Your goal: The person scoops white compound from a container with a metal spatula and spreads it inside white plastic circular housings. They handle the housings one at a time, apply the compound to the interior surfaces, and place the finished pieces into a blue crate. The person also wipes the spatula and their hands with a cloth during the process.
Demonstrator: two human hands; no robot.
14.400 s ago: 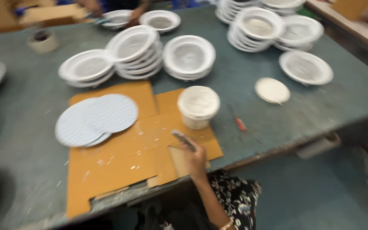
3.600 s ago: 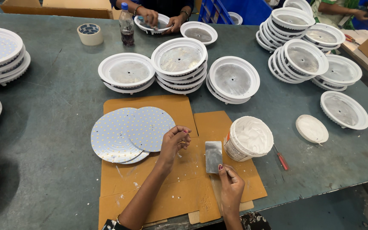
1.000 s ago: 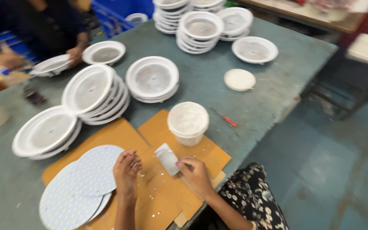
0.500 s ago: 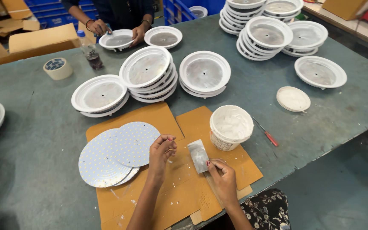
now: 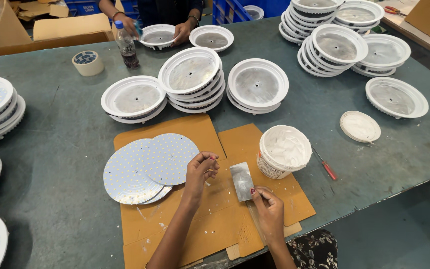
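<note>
A: Nearest the table's front edge, what do the hands have?

B: The right hand (image 5: 268, 211) pinches the lower end of a flat grey metal scraper blade (image 5: 241, 181) between thumb and fingers; the blade lies on the brown cardboard sheets (image 5: 210, 224) and points toward twelve o'clock. The left hand (image 5: 200, 171) has its fingers curled loosely together, tips touching; whether it grips anything, I cannot tell.

A: Room to move?

B: At nine o'clock of the left hand, the overlapping round white LED boards (image 5: 148, 167) lie just beside it. At two o'clock of the blade stands the white plastic tub of white paste (image 5: 284, 151), near. The cardboard overhangs the front edge of the grey-green table (image 5: 51, 209), and there is bare cardboard between the hands.

A: Farther off?

B: Stacks of white round lamp housings (image 5: 190, 79) at twelve o'clock, well apart. Across the table, another person's hands hold one housing.

A: Changed from half a second earlier?

B: The hands and blade keep the same pose; the view has only shifted slightly.
</note>
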